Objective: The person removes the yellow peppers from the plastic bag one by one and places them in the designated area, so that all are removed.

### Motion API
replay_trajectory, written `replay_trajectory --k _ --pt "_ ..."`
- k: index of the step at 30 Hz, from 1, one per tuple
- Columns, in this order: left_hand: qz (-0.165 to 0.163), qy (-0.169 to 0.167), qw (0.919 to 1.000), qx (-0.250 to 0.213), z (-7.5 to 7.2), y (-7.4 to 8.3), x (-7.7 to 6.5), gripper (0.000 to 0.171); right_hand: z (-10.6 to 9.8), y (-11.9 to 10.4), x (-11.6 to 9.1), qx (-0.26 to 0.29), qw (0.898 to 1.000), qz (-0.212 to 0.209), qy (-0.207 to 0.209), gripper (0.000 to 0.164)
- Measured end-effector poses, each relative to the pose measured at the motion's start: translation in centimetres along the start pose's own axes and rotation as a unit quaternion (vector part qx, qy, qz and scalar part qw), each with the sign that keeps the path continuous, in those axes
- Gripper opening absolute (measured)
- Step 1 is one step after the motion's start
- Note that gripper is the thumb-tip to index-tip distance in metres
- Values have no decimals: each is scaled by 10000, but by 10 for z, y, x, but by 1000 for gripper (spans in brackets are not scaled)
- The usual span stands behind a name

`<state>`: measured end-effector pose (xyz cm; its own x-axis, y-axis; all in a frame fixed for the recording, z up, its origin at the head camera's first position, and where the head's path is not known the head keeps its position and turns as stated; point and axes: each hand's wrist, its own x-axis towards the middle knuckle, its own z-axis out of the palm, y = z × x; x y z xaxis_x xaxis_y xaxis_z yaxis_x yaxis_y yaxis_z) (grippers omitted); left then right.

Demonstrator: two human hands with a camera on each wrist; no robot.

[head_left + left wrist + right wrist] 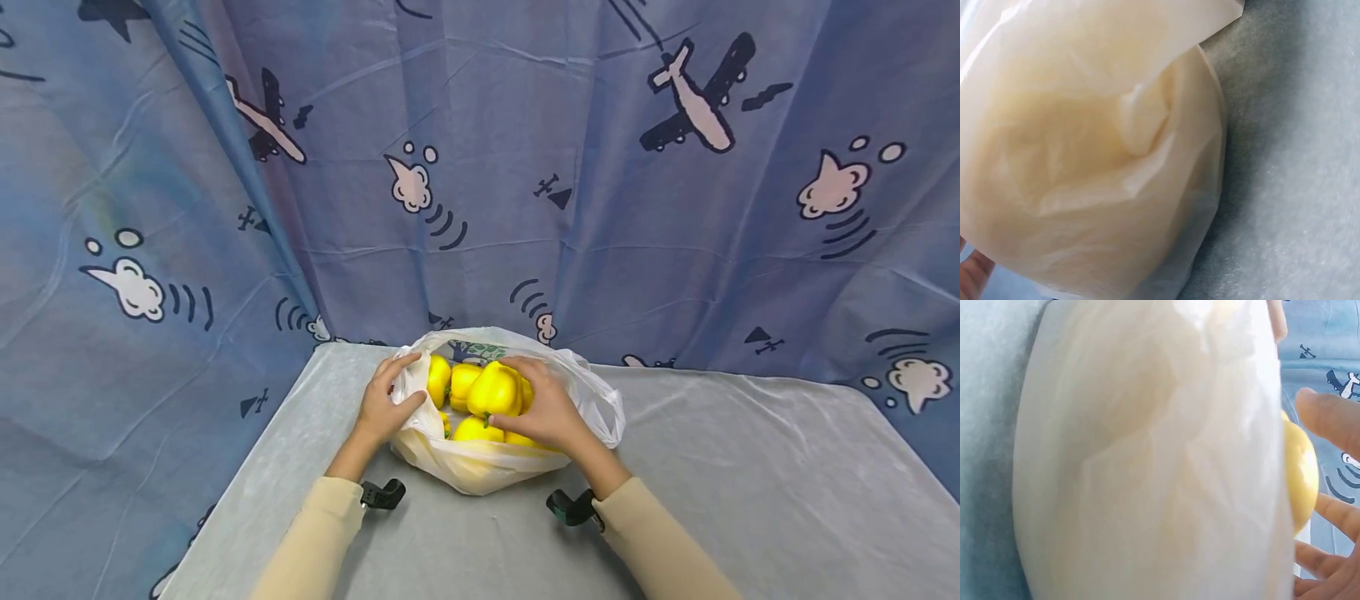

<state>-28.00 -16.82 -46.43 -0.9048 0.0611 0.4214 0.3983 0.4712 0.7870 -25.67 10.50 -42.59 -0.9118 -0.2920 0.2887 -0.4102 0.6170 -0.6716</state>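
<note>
In the head view a white plastic bag [480, 471] sits with its mouth wide and several yellow bell peppers inside. My left hand [384, 404] holds the bag's left rim, thumb toward the front and fingers farther back. Over the bag's mouth, my right hand [546, 408] grips a yellow bell pepper [495, 390], which sits higher than the others with its green stem toward me. The bag's wall [1085, 206] fills most of the left wrist view. Past the bag in the right wrist view, a yellow pepper [1302, 475] shows near my right thumb [1329, 419].
A grey cloth [750, 500] covers the table beneath the bag. Behind it hangs a blue curtain [480, 208] printed with planes and clouds. The bag's loose handle [611, 408] sticks out on the right. A black wrist device [573, 507] is near the right sleeve.
</note>
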Motion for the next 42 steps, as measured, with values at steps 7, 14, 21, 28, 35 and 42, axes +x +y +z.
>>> replay_trajectory --k 7,14,21,28,35,42 --pt "12 -56 10000 -68 -2 1 -2 60 6 -1 2 -1 10000 49 -28 78" --pt "104 -28 9999 -59 -2 0 -3 61 11 2 4 -32 10000 29 46 75" --pt "217 104 9997 107 1 0 -3 60 10 1 4 25 9999 122 76 74" --pt "61 32 9999 -77 2 0 -1 60 3 -2 1 391 9991 138 116 73" --pt "37 -40 9999 -148 0 4 1 61 -7 -13 -2 883 9959 84 163 73" --pt "-264 -302 9989 -232 -4 8 0 60 -14 -23 -7 1080 9940 -48 163 74"
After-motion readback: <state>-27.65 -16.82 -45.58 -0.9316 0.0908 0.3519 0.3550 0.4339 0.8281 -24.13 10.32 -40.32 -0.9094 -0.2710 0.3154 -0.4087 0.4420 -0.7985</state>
